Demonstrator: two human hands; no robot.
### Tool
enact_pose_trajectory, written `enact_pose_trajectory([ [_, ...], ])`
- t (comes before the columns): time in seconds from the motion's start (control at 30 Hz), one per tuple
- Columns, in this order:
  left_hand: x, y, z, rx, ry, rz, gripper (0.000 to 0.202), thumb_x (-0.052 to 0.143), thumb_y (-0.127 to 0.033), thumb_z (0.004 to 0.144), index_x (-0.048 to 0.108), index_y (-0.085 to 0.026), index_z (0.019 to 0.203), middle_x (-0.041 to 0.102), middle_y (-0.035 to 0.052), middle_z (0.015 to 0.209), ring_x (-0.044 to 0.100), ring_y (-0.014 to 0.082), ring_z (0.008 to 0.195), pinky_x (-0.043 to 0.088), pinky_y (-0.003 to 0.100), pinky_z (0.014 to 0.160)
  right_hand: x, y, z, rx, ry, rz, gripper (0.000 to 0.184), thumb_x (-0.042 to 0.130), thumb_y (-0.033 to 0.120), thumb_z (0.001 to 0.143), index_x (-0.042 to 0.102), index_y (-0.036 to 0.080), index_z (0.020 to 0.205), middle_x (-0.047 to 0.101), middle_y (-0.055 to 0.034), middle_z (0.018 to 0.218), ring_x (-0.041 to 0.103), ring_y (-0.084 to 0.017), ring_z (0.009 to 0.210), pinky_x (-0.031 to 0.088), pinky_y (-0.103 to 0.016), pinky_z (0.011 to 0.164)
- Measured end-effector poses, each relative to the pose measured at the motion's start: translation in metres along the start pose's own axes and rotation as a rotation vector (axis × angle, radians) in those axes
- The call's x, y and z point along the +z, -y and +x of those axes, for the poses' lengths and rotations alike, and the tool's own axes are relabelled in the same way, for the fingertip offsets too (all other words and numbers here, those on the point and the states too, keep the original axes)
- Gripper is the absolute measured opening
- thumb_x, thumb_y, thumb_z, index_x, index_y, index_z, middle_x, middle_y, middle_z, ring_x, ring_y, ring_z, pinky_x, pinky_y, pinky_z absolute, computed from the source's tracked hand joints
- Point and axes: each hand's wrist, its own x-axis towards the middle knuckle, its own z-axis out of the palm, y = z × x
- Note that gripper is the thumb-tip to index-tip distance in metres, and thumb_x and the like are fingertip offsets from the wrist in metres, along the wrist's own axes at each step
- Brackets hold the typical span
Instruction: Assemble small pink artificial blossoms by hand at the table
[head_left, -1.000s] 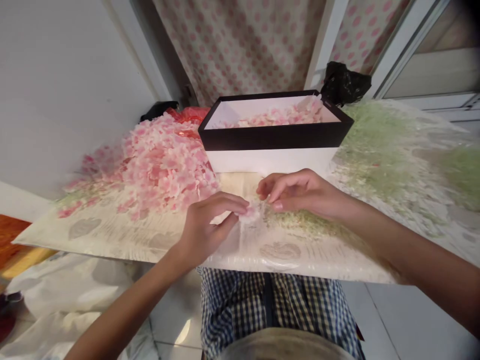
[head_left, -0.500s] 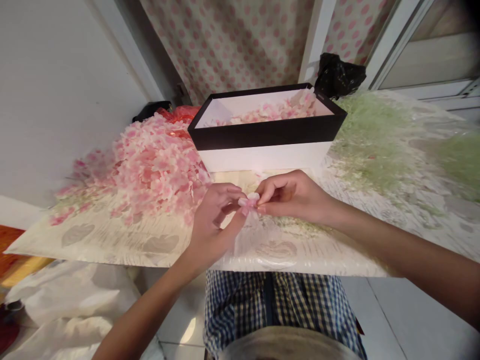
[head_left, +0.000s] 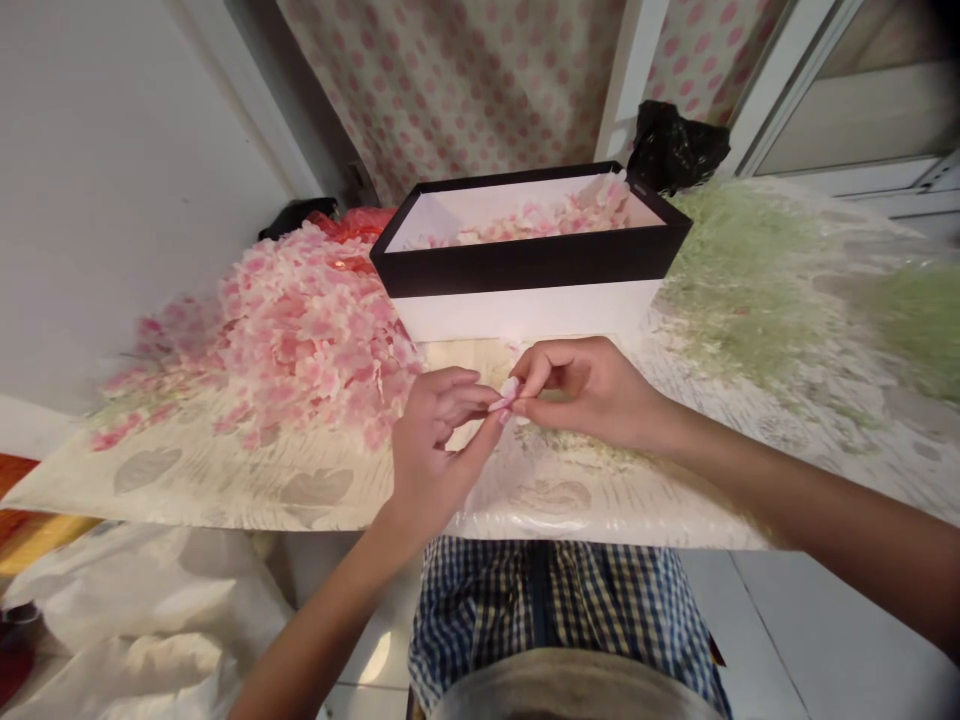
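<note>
Between my two hands is a small pink and white artificial flower [head_left: 508, 392], held just above the table near its front edge. My left hand [head_left: 448, 425] pinches its petals between thumb and fingers. On the other side my right hand [head_left: 589, 390] has thumb and forefinger closed on the same flower, and the fingertips of both hands nearly meet. Beyond the hands stands a white box with a black rim [head_left: 529, 265], with pink flowers [head_left: 540, 222] inside. A large heap of pink artificial flowers [head_left: 315, 335] lies left of my left hand.
Pale green wispy material [head_left: 742, 285] spreads over the right of the patterned tablecloth [head_left: 315, 487]. A black plastic bag [head_left: 679, 148] sits behind the box's right corner. Red plastic [head_left: 352, 225] lies behind the heap. White sacks [head_left: 142, 600] are on the floor at the lower left.
My left hand has moved slightly right, closer to my right hand. The flower's petals, spread open before, are now pressed together between the fingers. The view has shifted a little.
</note>
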Motion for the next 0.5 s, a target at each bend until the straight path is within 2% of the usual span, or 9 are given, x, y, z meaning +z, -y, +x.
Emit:
enact_pose_trajectory([
  [0.1,0.006,0.005,-0.003,0.146,-0.005,0.071,0.029,0.068,-0.013,0.083,0.054,-0.023,0.106,0.067,-0.0005,0.097,0.070,0.0123,0.085,0.060,0.024,0.078,0.002,0.000,-0.001,0.011,0.009,0.007,0.014,0.066,0.014,0.074,0.054,0.019,0.079,0.058,0.0006,0.079,0.058,-0.012,0.072,0.048,-0.028,0.065],
  [0.2,0.002,0.001,0.000,0.165,-0.002,0.131,0.023,0.066,-0.016,0.085,0.057,-0.023,0.105,0.066,0.0012,0.103,0.069,0.0137,0.086,0.060,0.027,0.078,0.002,-0.001,0.000,0.000,0.068,-0.063,0.010,0.059,0.017,0.081,0.056,0.019,0.090,0.058,-0.0003,0.082,0.057,-0.013,0.074,0.047,-0.028,0.066],
  [0.3,-0.024,-0.010,0.006,0.152,0.012,0.319,0.011,0.062,-0.020,0.088,0.063,-0.024,0.098,0.067,0.0010,0.099,0.066,0.0165,0.094,0.056,0.032,0.085,-0.001,-0.003,0.001,-0.046,0.063,-0.166,0.006,0.053,0.014,0.084,0.058,0.018,0.085,0.060,-0.0011,0.081,0.056,-0.013,0.072,0.046,-0.028,0.064],
  [0.33,-0.037,-0.013,0.006,0.156,-0.050,0.410,0.008,0.062,-0.020,0.088,0.065,-0.024,0.095,0.068,0.0006,0.098,0.064,0.0169,0.096,0.053,0.034,0.090,-0.002,-0.004,0.001,-0.055,0.038,-0.163,0.008,0.052,0.013,0.084,0.057,0.018,0.084,0.061,-0.0009,0.081,0.057,-0.012,0.072,0.046,-0.028,0.064],
  [0.37,-0.050,-0.014,0.005,0.155,-0.156,0.456,0.004,0.064,-0.022,0.086,0.066,-0.023,0.090,0.067,0.0003,0.095,0.063,0.0172,0.094,0.053,0.033,0.087,-0.003,-0.004,0.002,-0.055,0.010,-0.143,0.008,0.052,0.012,0.084,0.057,0.019,0.084,0.062,-0.0008,0.081,0.059,-0.012,0.072,0.048,-0.028,0.065],
  [0.43,-0.075,-0.012,-0.004,-0.065,-0.289,0.552,0.009,0.066,-0.027,0.085,0.066,-0.022,0.092,0.063,0.0005,0.092,0.061,0.0157,0.083,0.051,0.030,0.077,-0.004,-0.005,0.003,-0.027,-0.030,-0.099,0.007,0.052,0.014,0.084,0.057,0.019,0.083,0.063,-0.0004,0.080,0.062,-0.012,0.071,0.051,-0.029,0.068],
  [0.5,-0.092,-0.001,-0.017,-0.273,-0.321,0.701,0.017,0.068,-0.036,0.082,0.067,-0.020,0.086,0.061,0.0014,0.087,0.058,0.0158,0.072,0.048,0.029,0.064,-0.003,-0.006,0.004,0.007,-0.049,-0.084,0.005,0.055,0.017,0.084,0.059,0.019,0.082,0.064,-0.0002,0.077,0.064,-0.012,0.070,0.053,-0.030,0.069],
])
